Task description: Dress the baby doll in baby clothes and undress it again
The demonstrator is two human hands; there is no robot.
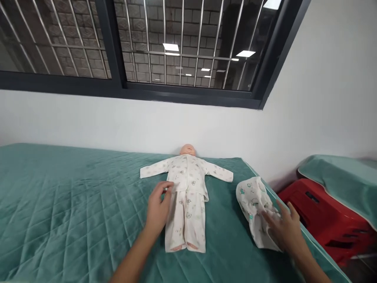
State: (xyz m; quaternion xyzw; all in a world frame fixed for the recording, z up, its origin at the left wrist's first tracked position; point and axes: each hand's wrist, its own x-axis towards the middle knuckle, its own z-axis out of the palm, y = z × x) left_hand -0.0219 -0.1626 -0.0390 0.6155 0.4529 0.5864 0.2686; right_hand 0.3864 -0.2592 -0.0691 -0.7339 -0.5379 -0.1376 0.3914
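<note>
A baby doll (187,149) lies on its back, dressed in a white printed shirt (185,169) and white printed trousers (194,224). Its sleeves are spread to both sides, and its feet barely show at the trouser hems. By the shirt's lower left edge is my left hand (159,206), thumb and forefinger curved with a gap between them and nothing visible in it. My right hand (284,228), slightly blurred, has its fingers apart over a crumpled white cloth item (250,196) with green prints. Whether those fingers touch the cloth is unclear.
A green quilted cover (73,212) spreads under the doll, its edge running down at the right. Beyond that edge stand red plastic stools (330,216) partly under another green cover (341,177). A white wall (129,125) and a barred window (188,51) rise behind.
</note>
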